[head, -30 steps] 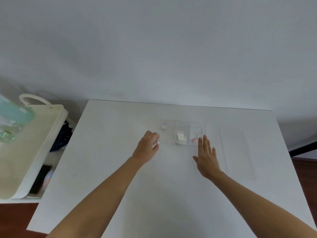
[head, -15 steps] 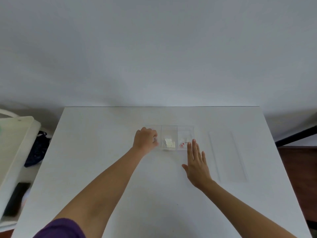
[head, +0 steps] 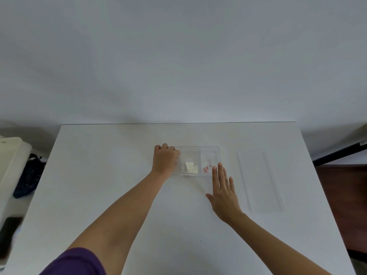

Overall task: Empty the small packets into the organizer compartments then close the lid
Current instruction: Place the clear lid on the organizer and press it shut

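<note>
A clear three-compartment organizer (head: 210, 152) lies on the white table (head: 99, 175). Small white pieces (head: 190, 168) fill its middle compartment, and red and white bits (head: 206, 169) sit in its right one. My left hand (head: 164, 160) hovers over the left compartment with its fingers curled down, pinching a small clear packet that the hand mostly hides. Flat on the table, fingers spread, my right hand (head: 224, 193) touches the organizer's front right corner with its fingertips. The clear lid (head: 260, 181) lies flat to the right, apart from the organizer.
A cream perforated cart (head: 10, 155) stands off the table's left edge, with dark items (head: 27, 175) beside it. A dark bar (head: 341, 153) and brown floor show past the right edge. A wall rises right behind the table's far edge.
My left hand has moved forward from beside the organizer to over its left compartment. The view has swung left to right, centring the table. My right hand has stayed flat.
</note>
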Motion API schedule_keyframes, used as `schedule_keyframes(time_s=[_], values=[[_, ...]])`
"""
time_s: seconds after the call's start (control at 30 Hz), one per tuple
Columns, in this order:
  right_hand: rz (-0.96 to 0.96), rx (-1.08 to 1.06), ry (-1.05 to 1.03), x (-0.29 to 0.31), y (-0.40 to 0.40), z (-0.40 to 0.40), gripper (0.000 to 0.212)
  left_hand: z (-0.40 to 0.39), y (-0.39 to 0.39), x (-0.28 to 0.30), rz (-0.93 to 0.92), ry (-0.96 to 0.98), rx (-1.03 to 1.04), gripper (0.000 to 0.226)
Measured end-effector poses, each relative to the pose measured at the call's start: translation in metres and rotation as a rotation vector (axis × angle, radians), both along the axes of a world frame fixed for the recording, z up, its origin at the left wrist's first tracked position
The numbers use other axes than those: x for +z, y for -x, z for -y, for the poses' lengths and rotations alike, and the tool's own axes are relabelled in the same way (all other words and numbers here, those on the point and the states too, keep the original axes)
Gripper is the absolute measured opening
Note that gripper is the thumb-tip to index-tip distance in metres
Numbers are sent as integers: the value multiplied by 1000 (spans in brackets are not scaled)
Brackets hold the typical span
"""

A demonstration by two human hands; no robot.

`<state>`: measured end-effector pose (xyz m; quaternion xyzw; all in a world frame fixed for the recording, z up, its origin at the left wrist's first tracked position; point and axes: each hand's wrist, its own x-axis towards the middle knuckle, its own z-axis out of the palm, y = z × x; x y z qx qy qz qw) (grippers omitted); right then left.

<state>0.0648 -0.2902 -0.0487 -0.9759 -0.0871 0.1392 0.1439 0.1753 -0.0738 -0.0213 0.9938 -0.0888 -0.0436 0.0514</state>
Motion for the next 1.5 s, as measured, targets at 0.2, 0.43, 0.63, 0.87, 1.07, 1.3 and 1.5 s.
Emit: schedule_keyframes(time_s=[0.2,0.43,0.63,0.87,1.07,1.3,1.5], values=[[5,-5,-12,-2,0,-1,92,-2,3,-4,179,-5,136,38],[15,-17,-30,-2,-1,-1,92,-6,-3,-13,23,31,162,59],[31,-17,-35,0,0,-2,92,-6,-2,-11,-11,76,184,46],[11,-14,-21,1,-1,0,93,2,1,2,1,117,152,53],[40,-164,-97,5,12,26,91,35,14,30,212,262,27,59],[-40,-590,8,0,54,84,97,106,17,40,95,347,-241,52],[-111,-694,30,-8,73,110,102,169,10,25,-352,144,-406,62]])
